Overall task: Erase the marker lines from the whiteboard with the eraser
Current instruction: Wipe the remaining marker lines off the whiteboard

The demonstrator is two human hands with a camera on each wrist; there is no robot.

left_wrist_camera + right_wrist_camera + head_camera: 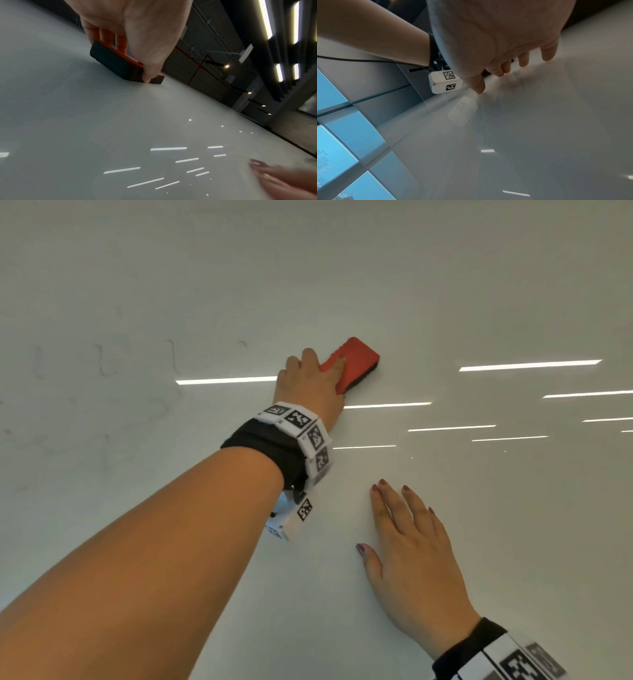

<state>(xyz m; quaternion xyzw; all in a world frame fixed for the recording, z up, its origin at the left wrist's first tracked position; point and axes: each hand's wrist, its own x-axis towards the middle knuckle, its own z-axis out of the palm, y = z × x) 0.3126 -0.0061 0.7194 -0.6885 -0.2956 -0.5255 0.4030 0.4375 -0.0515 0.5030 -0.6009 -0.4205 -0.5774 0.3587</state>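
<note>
Left hand [310, 381] grips the eraser [356, 364] from above: fingers curled over the red back, thumb [150, 70] clamped against the near side at the felt layer. Grip sits toward the rear end, leaving the front half of the block free. Dark felt face lies flat on the whiteboard [479, 302], so the hold probably serves to load the pad evenly across its face, not on one edge.

Right hand [407, 546] holds nothing. Fingers are straight and slightly spread, and it lies palm-down on the board, near the left wrist and nearer the body than the eraser. Fingertips [547, 54] touch the surface in the right wrist view. Likely purpose: bracing the body or steadying the panel against the wiping pressure (a guess; the frames do not show whether the panel can shift).

Eraser position: roughly mid-board, among bright streaks that are reflected ceiling lights, not ink. No marker visible under or just beside the pad.

Faint marker traces [106, 361] remain well to the left of the eraser: ghosted loops and strokes, mostly pale grey. Judgement: bulk of the erasing looks done, residue on the left not yet cleared.
</note>
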